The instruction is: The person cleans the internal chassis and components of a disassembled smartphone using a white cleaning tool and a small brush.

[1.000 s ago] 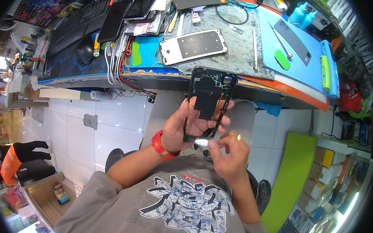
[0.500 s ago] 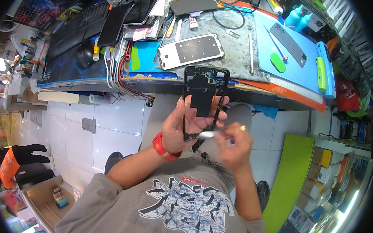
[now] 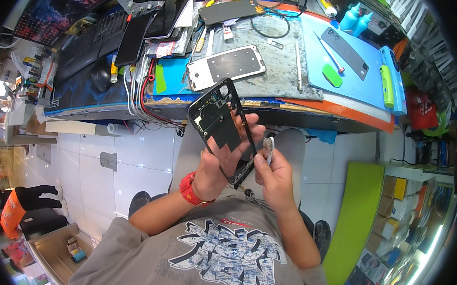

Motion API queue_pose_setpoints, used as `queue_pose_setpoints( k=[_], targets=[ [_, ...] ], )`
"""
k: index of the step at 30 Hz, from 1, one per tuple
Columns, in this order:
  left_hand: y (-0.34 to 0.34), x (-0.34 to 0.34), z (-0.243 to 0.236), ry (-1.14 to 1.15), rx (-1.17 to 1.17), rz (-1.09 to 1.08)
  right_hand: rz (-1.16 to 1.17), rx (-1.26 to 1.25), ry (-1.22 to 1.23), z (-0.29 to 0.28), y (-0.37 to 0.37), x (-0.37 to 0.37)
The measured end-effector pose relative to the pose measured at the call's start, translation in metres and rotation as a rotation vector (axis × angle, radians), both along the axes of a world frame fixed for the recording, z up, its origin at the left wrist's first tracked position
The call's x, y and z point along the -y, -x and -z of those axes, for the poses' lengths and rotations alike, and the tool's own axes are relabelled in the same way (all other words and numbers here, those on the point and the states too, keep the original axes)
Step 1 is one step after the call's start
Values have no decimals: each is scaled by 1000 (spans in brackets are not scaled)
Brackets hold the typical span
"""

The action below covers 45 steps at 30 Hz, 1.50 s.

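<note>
My left hand [image 3: 210, 175] holds an opened black phone frame [image 3: 220, 125], tilted with its upper end leaning left; dark internal parts and a rectangular black panel show inside it, and my fingers show through its gaps. My right hand [image 3: 276, 180] grips a small white brush [image 3: 269, 148] with dingy bristles, upright just beside the frame's lower right edge. Beyond them on the worn grey mat [image 3: 279, 61] lies a white phone body [image 3: 226, 67] with a dark middle.
The bench holds a dark phone [image 3: 132, 40], cables [image 3: 136, 93], a keyboard [image 3: 90, 40], a blue mat [image 3: 320, 48] with tools and blue bottles [image 3: 349, 17]. A green board [image 3: 353, 215] stands right. At lower left is a person [image 3: 14, 209] in orange and black.
My left hand has tilted the frame leftward and turned it. My right hand has moved from the frame's bottom edge slightly to the right, turning the brush from lying flat to upright.
</note>
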<state>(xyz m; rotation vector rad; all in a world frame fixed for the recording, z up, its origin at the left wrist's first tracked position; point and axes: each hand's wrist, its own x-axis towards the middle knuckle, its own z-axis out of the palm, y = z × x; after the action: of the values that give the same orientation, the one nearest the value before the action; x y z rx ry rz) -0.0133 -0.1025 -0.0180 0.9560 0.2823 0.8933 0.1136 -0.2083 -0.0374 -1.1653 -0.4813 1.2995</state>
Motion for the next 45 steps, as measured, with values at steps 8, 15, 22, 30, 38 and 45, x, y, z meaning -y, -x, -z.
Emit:
queue_pose_setpoints(
  k=[8,15,22,30,38,45],
  targets=[
    [8,-4,12,3,70,111,71,540,-133,-12,-5,-2],
    [3,-1,2,327,218,191,56,1190,-249,-22,-48,-14],
    [-2,2,9,341,182,147,96,1170,-280,-2,-38,-27],
    [-7,-4,20,337,220,92,26,1129,-327,1,-32,-34],
    [-11,-14,23,443,293,57,66,1147,-377,-1,-30,-37],
    [-3,-29,20,690,424,254,178,1027,-55,-11,-38,-24]
  ],
)
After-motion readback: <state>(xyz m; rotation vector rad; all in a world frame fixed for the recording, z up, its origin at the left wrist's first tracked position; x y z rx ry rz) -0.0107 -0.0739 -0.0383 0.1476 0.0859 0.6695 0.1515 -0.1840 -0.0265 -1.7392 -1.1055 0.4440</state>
